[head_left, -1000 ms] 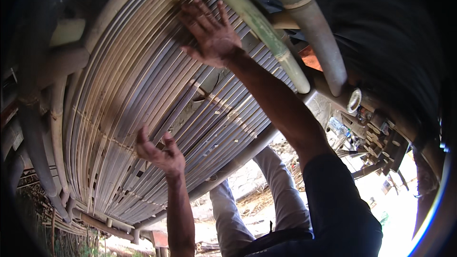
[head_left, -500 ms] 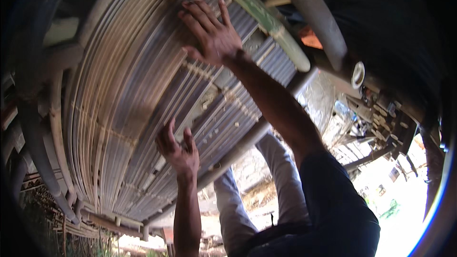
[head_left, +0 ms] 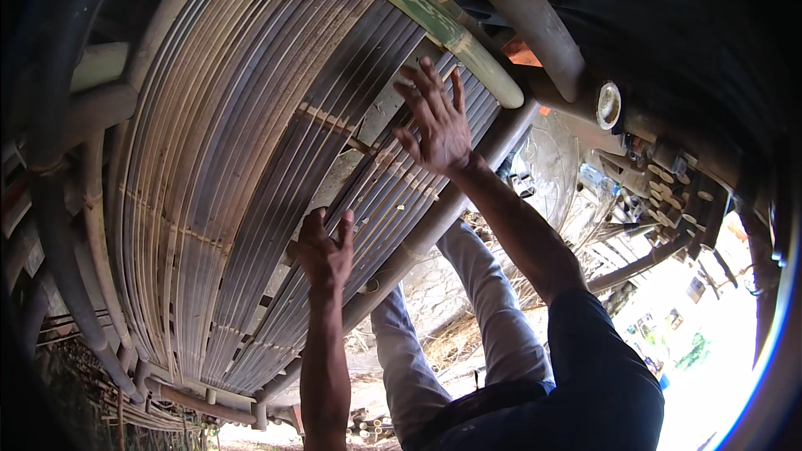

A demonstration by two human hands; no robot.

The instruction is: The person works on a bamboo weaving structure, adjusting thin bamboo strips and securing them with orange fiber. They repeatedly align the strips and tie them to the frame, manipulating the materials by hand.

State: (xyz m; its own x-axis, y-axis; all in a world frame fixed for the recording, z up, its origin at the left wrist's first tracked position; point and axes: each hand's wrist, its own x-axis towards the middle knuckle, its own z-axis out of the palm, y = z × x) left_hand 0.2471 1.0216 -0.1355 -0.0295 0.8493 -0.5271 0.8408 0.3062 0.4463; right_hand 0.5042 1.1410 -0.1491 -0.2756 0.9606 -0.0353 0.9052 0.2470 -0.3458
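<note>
A bench seat of long, thin bamboo slats (head_left: 225, 117) stretches in front of me, the slats lying side by side between round bamboo poles. Toward the near side, a gap (head_left: 336, 175) divides the wide group of slats from a narrower group (head_left: 380, 200). My right hand (head_left: 440, 129) is over that narrower group, its fingers spread and nothing in it. My left hand (head_left: 324, 252) is lower, over the slats by the gap, with thumb and fingers apart and fingers slightly bent. Whether its fingertips touch the slats I cannot tell.
A greenish bamboo pole (head_left: 418, 4) borders the seat's far end. Another pole (head_left: 393, 271) forms the near edge, close to my legs (head_left: 493, 309). Thick bamboo poles (head_left: 535, 17) rise at the upper right. Cut bamboo pieces (head_left: 664, 192) are piled at the right.
My right hand has come back toward me and to the right, off the wide slat group. My left hand has shifted slightly right. The gap between the slat groups looks wider.
</note>
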